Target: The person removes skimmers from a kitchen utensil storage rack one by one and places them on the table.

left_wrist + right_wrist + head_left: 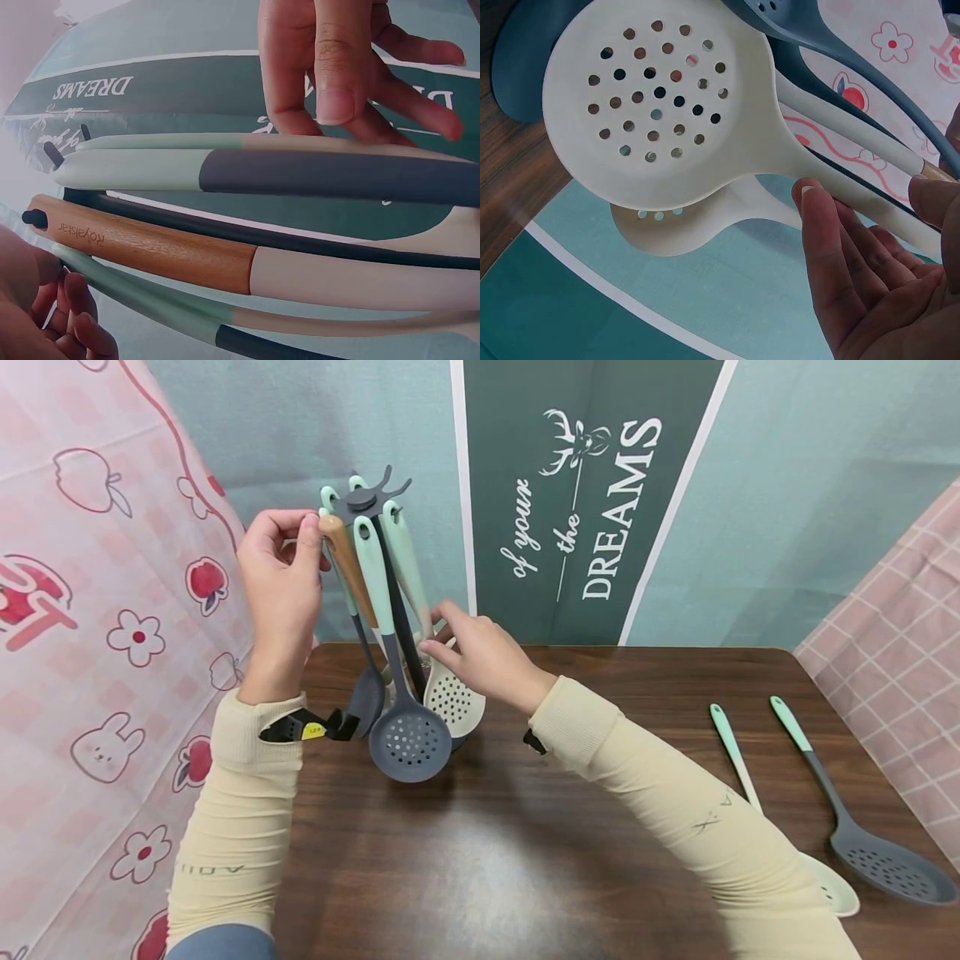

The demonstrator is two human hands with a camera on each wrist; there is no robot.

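Observation:
A dark rotating-style rack with curved hooks carries several hanging utensils. At its left top, my left hand pinches the handle end of a mint-handled grey utensil, beside a wooden-handled utensil. My right hand is at the neck of a cream skimmer with round holes. Its fingers are spread and fairly straight, with fingertips right at the handle. A grey skimmer with a mint handle hangs in front. Behind the cream skimmer shows another cream slotted utensil.
On the right of the brown wooden table lie a grey slotted turner and a cream mint-handled utensil, the latter partly hidden by my right sleeve. A pink patterned curtain stands left, a teal printed cloth behind.

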